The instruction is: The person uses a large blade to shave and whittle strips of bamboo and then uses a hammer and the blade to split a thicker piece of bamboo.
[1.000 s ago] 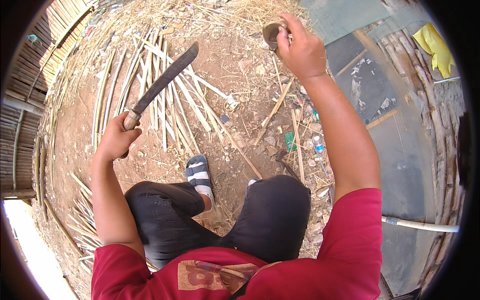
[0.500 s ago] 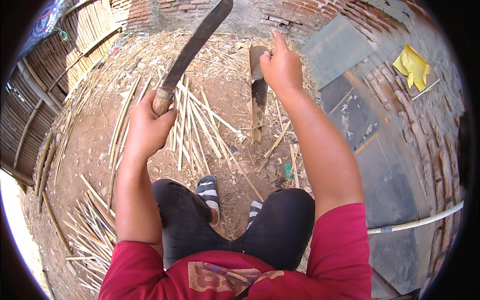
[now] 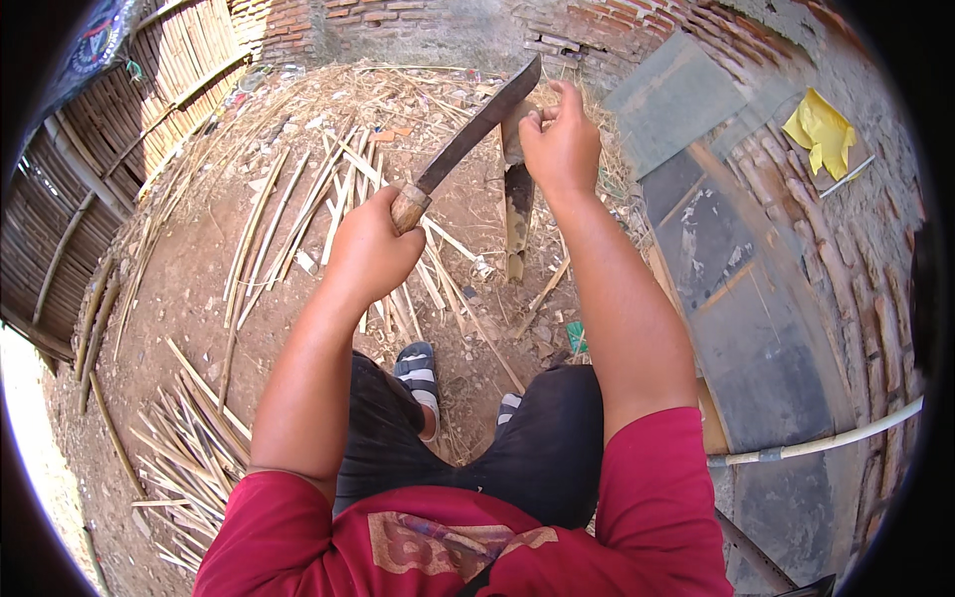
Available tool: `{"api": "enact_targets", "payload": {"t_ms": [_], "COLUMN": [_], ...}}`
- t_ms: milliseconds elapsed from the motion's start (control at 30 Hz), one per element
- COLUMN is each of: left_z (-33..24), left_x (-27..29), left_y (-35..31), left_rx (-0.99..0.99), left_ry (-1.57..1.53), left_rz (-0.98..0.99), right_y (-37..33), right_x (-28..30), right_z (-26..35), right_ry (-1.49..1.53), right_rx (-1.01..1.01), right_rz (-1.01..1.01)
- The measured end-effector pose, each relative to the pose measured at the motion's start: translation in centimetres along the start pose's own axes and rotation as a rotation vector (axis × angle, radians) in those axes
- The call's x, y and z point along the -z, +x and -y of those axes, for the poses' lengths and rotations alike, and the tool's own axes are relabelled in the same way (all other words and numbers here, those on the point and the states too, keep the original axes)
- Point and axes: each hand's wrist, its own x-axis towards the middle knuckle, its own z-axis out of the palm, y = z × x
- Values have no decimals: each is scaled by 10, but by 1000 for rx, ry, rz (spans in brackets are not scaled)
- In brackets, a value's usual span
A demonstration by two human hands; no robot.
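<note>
My left hand (image 3: 373, 249) is wrapped round the wooden handle of a machete (image 3: 476, 127). Its long dark blade slants up and to the right, with the tip by the top of a split piece of bamboo (image 3: 517, 209). Near that upper end, my right hand (image 3: 563, 149) grips the bamboo, which stands almost upright. It is hollow and dark inside, with a pale broken lower end. Whether blade and bamboo touch, I cannot tell. Narrow bamboo strips (image 3: 261, 224) lie on the dirt floor beyond my left forearm.
A heap of thin strips (image 3: 189, 453) lies at lower left. Dark flat panels (image 3: 771, 368) lean along the brick wall on the right, with a pale pole (image 3: 836, 445) across them. A yellow sheet (image 3: 821, 129) is at upper right. A bamboo fence (image 3: 75, 209) stands left.
My left hand has swung the machete rightward and down, bringing the blade to the bamboo's top. My right hand keeps its hold, its forefinger less extended.
</note>
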Motion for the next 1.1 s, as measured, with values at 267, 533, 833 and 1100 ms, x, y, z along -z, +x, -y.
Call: {"api": "enact_targets", "payload": {"t_ms": [267, 533, 833, 1100], "left_z": [-10, -8, -22, -32], "left_x": [-4, 7, 8, 7], "left_y": [4, 12, 23, 32], "left_rx": [-13, -32, -46, -119], "left_ry": [93, 242, 317, 392], "left_rz": [-6, -9, 58, -14], "right_y": [-12, -26, -36, -160], "right_x": [-1, -7, 16, 71], "right_z": [0, 0, -30, -233], "right_ry": [42, 81, 214, 16], "right_rx": [1, -27, -17, -440], "right_rz": [-30, 1, -20, -57]}}
